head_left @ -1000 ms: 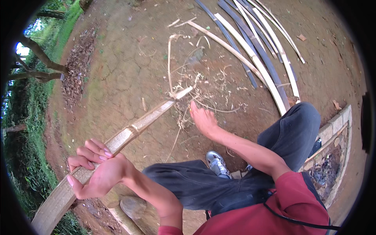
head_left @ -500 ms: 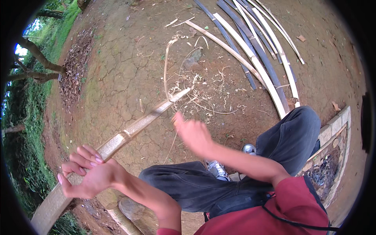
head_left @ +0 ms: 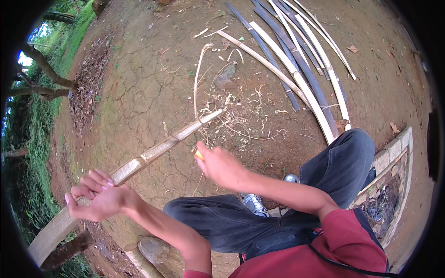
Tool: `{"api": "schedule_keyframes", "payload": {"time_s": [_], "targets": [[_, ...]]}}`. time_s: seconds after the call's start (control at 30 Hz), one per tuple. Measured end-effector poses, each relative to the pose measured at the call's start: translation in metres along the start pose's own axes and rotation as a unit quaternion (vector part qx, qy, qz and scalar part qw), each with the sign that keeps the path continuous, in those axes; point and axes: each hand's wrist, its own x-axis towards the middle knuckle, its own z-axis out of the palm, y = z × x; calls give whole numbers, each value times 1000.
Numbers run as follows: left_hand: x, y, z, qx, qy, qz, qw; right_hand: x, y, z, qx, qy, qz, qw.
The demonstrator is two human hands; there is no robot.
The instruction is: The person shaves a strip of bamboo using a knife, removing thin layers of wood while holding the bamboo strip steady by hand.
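A long, pale split bamboo strip (head_left: 153, 153) slants from the lower left up to the middle, its tip among curly shavings on the ground. My left hand (head_left: 102, 197) grips it near its lower part, thumb and fingers around the edges. To the right of the strip, my right hand (head_left: 220, 167) is closed around a yellow-handled tool (head_left: 199, 154) that looks like a knife. Its blade is hard to make out; a dark patch crosses the strip in front of the handle.
Several split bamboo strips (head_left: 296, 76), pale and dark, lie at the far right. Thin shavings (head_left: 241, 123) litter the cracked dirt. A brick-edged pit (head_left: 394, 162) is at the right. Cut logs (head_left: 153, 250) lie below my left arm, and my bent knees (head_left: 345, 157) are close by.
My right hand has moved slightly down and left, and the yellow handle now shows. The strip and my left hand have shifted a little left and down.
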Motion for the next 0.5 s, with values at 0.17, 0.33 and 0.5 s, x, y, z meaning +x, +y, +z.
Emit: {"api": "schedule_keyframes", "payload": {"time_s": [0.17, 0.33, 0.5], "targets": [[-6, 4, -1, -9, -26, -15, 1000, 20, 55, 35, -193, 38, 64, 978], [6, -1, 13, -24, 11, -31, 999, 57, 113, 39, -136, 47, 135, 980], [11, -6, -5, -17, -3, -10, 1000, 44, 65, 7, 29, -63, 89, 994]]}}
